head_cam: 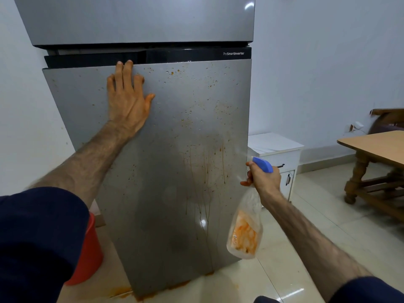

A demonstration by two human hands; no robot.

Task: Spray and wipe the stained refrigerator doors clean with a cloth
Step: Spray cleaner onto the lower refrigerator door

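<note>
The grey lower refrigerator door [170, 171] fills the middle of the view, speckled with orange-brown spots and drip trails, thickest on its right half. The upper door [135, 18] above it looks plain grey. My left hand [127, 99] lies flat against the lower door near its top left, fingers spread, holding nothing. My right hand [263, 178] grips a clear spray bottle [246, 228] with a blue trigger head, right of the door, nozzle aimed at the stains; a faint mist shows by the nozzle. No cloth is in view.
A red bucket [89, 248] stands on the floor left of the fridge. Orange liquid pools on the tiles under the door. A small white cabinet [277, 149] sits right of the fridge, and a wooden table [376, 147] with a chair stands at far right.
</note>
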